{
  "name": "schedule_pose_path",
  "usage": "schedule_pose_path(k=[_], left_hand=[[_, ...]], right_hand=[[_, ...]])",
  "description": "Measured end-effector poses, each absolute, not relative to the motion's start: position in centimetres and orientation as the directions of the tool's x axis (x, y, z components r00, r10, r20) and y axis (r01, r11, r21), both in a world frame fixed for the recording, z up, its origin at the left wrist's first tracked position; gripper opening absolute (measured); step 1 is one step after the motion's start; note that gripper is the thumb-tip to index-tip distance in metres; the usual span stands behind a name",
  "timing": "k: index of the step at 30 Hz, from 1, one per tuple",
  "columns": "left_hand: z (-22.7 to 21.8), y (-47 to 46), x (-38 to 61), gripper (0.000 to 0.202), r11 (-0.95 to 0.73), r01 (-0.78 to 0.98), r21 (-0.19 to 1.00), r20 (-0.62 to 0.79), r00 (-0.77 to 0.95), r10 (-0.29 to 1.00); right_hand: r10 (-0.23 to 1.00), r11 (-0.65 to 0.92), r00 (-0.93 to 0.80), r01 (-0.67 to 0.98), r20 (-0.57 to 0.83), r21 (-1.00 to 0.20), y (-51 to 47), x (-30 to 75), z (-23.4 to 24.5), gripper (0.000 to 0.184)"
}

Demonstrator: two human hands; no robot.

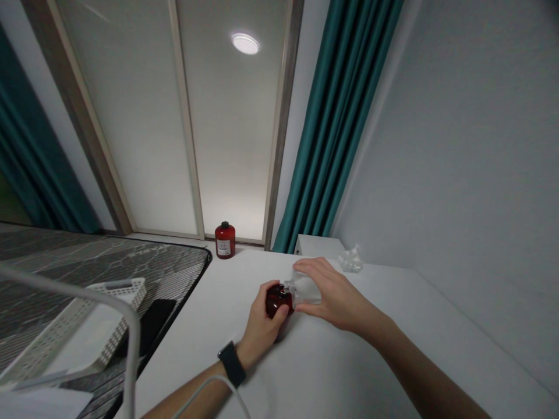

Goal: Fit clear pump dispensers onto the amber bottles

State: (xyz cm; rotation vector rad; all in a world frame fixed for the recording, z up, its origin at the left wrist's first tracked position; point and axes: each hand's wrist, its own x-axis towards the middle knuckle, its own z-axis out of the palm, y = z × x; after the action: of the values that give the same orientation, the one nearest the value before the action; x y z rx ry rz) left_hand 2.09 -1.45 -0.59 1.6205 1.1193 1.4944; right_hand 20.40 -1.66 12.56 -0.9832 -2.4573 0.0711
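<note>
My left hand [261,323], with a dark watch on its wrist, is closed around a small dark red bottle [276,298]. The bottle lies tilted over, its narrow neck pointing right. My right hand [332,292] grips a clear, see-through container [306,288], also on its side, between thumb and fingers. The mouths of the two vessels meet or nearly meet above the white table [236,308]; whether they touch I cannot tell. Any liquid inside the clear container is too faint to make out.
A larger red bottle [225,241] with a black cap and white label stands at the back. Crumpled clear plastic [350,259] lies near a white box [318,245]. At left are a white basket [109,349], a black item [152,326] and a grey bent tube [133,349].
</note>
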Motion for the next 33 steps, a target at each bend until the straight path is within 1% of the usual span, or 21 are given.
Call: schedule_pose_path(k=[11,18,26,33], left_hand=[[-0.2,-1.64,2.24,0.041,-0.405,0.152,0.902,0.414,-0.037,0.909],[-0.21,-1.64,2.17,0.041,-0.415,0.135,0.9,0.421,-0.016,0.907],[-0.16,-1.5,2.16,0.041,-0.396,0.122,0.91,0.397,0.02,0.918],[-0.41,-1.41,2.09,0.041,-0.405,0.122,0.906,0.403,0.038,0.914]], right_hand=[[0.648,0.749,-0.621,0.624,0.44,-0.221,-1.62,20.42,12.44,0.066],[0.665,0.736,-0.624,0.642,0.411,-0.215,-1.7,20.41,12.64,0.065],[0.676,0.727,-0.626,0.653,0.389,-0.212,-1.55,20.39,12.66,0.066],[0.686,0.72,-0.619,0.655,0.382,-0.23,-1.39,20.5,12.64,0.066]])
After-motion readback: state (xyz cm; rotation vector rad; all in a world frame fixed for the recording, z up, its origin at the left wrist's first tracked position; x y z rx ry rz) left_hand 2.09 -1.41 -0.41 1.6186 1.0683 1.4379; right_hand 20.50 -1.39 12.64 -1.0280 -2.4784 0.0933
